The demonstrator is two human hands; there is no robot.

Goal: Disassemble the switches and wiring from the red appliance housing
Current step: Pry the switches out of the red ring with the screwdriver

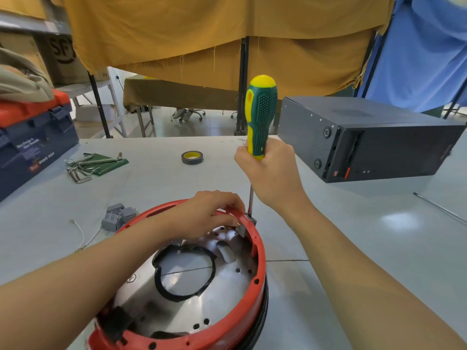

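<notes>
**Switch removal under way at the far rim**

The red housing (255, 251) lies on the table (353, 248) directly beneath both forearms, open side up, its metal plate (202, 299) and black ring gasket (185, 269) bare. No loose wiring shows inside it, so much of the stripping looks done; a thin white wire (82, 234) and some grey connector blocks (116, 215) lie left of the left hand, outside the rim.

What is left, by the look of it, is the small grey switch block (246, 226) still seated at the far rim. The left hand (209, 213) pinches it with curled fingertips. The right hand (270, 170), just above and beyond, is wrapped round the lower handle of a green-and-yellow screwdriver (260, 117), held upright with its shaft running down to that block. Whether the tip sits in a screw I cannot tell.
</notes>
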